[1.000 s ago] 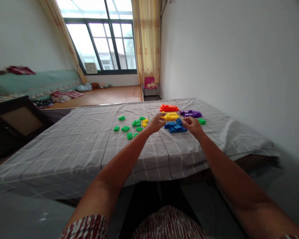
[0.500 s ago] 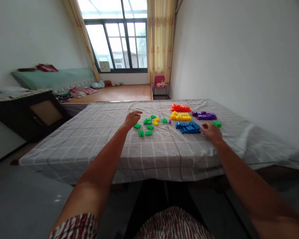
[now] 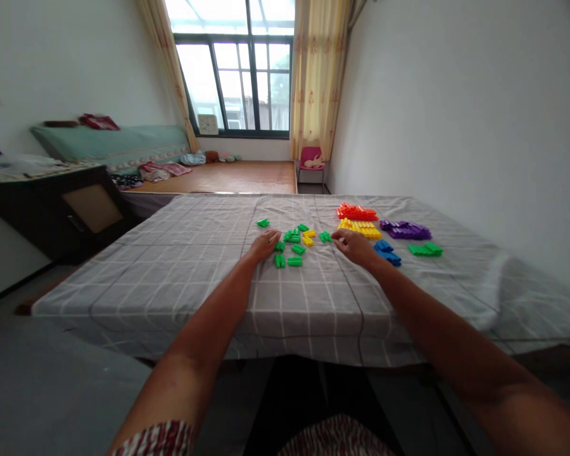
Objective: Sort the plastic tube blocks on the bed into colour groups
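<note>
My left hand (image 3: 265,244) is low over the cloth with bent fingers closed at a small green plastic block (image 3: 280,246). Part of that block is hidden by the fingertips. My right hand (image 3: 354,246) has its thumb and fingers drawn together beside another green block (image 3: 325,237); what lies between its fingertips is too small to make out. Between my hands are several loose green blocks (image 3: 294,261) and a few yellow ones (image 3: 308,241). The right forearm and hand partly cover the blue blocks (image 3: 387,253) and the edge of the yellow row (image 3: 358,228).
Orange-red blocks (image 3: 356,212), purple blocks (image 3: 405,230) and a green group (image 3: 425,250) lie on the right of the grey checked tablecloth (image 3: 171,278). One green block (image 3: 263,223) sits apart at the back left. A white wall (image 3: 456,114) borders the right side.
My right hand has moved left from beside the blue blocks to the loose green ones. My left hand has come down and nearer to a green block. The view has shifted slightly left.
</note>
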A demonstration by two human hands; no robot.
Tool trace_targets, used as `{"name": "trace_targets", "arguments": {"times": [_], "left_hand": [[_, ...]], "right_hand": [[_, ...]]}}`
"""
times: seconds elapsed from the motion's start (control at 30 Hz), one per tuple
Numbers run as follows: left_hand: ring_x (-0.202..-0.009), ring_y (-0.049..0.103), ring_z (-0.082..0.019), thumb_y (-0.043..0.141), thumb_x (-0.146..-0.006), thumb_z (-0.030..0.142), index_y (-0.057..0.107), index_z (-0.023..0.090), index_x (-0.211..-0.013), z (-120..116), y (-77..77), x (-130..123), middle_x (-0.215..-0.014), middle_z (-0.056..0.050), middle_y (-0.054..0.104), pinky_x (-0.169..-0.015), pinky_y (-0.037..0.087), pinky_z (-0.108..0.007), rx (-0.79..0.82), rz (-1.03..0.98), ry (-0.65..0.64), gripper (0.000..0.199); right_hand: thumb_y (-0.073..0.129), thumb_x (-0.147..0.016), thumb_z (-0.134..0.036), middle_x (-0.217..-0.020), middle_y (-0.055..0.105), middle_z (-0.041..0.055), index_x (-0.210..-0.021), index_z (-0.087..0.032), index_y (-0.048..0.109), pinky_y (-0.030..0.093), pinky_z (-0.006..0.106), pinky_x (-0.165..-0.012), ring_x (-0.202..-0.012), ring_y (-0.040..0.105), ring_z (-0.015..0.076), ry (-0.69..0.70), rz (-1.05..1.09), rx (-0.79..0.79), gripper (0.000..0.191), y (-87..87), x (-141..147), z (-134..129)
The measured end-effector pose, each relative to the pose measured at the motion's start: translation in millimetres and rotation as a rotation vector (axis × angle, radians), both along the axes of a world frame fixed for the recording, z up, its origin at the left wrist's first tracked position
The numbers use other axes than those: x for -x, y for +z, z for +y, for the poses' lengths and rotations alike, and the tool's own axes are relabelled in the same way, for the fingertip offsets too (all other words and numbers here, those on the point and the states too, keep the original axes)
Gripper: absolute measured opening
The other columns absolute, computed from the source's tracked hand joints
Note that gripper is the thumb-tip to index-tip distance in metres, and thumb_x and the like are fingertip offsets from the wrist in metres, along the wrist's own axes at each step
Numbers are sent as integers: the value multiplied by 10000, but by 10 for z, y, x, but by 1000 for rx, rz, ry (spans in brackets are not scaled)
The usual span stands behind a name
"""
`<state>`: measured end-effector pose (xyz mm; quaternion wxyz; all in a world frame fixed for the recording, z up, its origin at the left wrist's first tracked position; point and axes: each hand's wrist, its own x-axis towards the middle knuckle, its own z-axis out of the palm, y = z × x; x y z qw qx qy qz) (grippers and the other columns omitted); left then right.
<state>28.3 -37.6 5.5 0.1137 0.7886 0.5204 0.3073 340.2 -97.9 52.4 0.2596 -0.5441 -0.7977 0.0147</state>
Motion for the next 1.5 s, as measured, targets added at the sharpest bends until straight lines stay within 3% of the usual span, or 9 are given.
{"name": "trace_targets", "arguments": {"times": [0.27,0.53,0.7,0.9,1.0,1.1,1.2,1.33,1.5], "left_hand": [[-1128,618,-203,332,-966,382,701,177,-1105,68,-55,257,-1169,-79,701,-996,456,-319,20,-172,163,445],[-1025,659,-191,291,-966,402,720,183,-1070,26,-57,224,-1090,-81,729,-933,481,-307,69,-78,159,492],[-1055,645,-185,284,-966,411,725,197,-1052,-6,-10,212,-1101,-62,728,-948,460,-291,89,21,162,498],[-1016,661,-195,291,-939,456,720,160,-1070,-8,20,278,-1094,-78,730,-908,485,-286,124,-66,146,537],[-1019,658,-199,305,-925,478,717,168,-1073,1,35,302,-1104,-72,727,-911,485,-292,131,-60,145,536],[-1021,656,-203,314,-915,481,720,174,-1064,-9,68,299,-1098,-71,729,-913,482,-291,123,-26,139,530],[-1034,650,-204,318,-912,464,724,197,-1046,-35,114,273,-1101,-59,728,-919,474,-290,120,21,157,504],[-1069,634,-201,326,-909,438,720,239,-1040,-53,150,241,-1126,-37,721,-916,466,-279,131,106,192,461],[-1074,624,-215,322,-911,444,712,232,-1062,-35,123,248,-1151,-61,708,-899,458,-286,111,203,198,469]], "right_hand": [[569,-887,-251,-1093,716,84,-1081,-184,697,469,256,-840,-967,660,189,5,-135,166,242,-100,602,514],[475,-955,-364,-1104,674,87,-1047,-194,691,437,265,-872,-1026,609,184,64,21,-17,290,-344,733,392],[566,-895,-460,-1050,686,83,-1084,-206,685,454,285,-767,-924,630,200,206,-36,75,338,-352,839,305],[713,-780,-284,-932,721,28,-1006,-206,701,480,262,-744,-801,647,153,300,199,123,239,-261,844,293],[704,-782,-365,-910,731,18,-982,-204,704,504,273,-759,-809,660,154,258,426,112,257,-111,503,336],[662,-796,-434,-975,735,59,-1020,-172,695,522,308,-800,-862,673,178,166,580,61,347,22,-207,362],[626,-802,-466,-1006,730,96,-1060,-160,681,521,332,-805,-878,676,202,-161,577,-82,404,40,-1154,309],[604,-808,-436,-934,730,125,-1051,-145,664,493,337,-769,-846,665,226,-692,384,-246,384,-154,-2154,87],[551,-841,-411,-883,715,91,-992,-187,652,442,308,-699,-805,620,218,-788,163,-256,288,-392,-2356,-129]]}}
